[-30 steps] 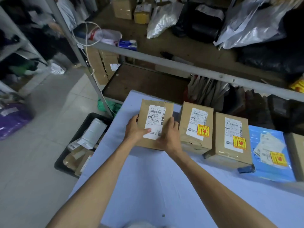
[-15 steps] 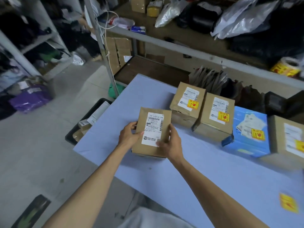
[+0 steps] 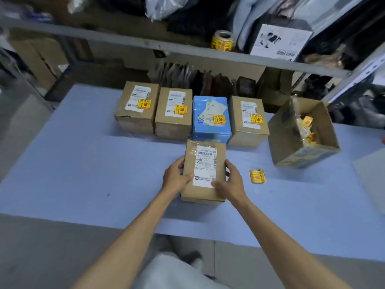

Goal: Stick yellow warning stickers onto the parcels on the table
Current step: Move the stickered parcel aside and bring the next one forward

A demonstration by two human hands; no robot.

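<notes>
Both hands clasp one brown cardboard parcel with a white shipping label (image 3: 204, 163). The left hand (image 3: 176, 178) has its fingers (image 3: 180, 162) curled round the parcel's left edge and its thumb laid on the label's lower left corner. The right hand (image 3: 231, 182) wraps its fingers (image 3: 230, 165) round the right edge, thumb pressed across the label's bottom. Both palms face inward and both bare forearms reach forward, converging from the lower corners of the view. The parcel lies flat, label up, at the middle of the pale blue table (image 3: 83, 163); whether it rests on the top or is held just off it cannot be told. Just to its right lies a small stack of loose yellow warning stickers (image 3: 258, 176). Behind it stands a row of four parcels (image 3: 174, 122), three brown and one blue, each bearing a yellow sticker. An open cardboard box of sticker scraps (image 3: 291, 142) sits at the right, and a roll of yellow stickers (image 3: 222, 40) stands on the shelf above.
</notes>
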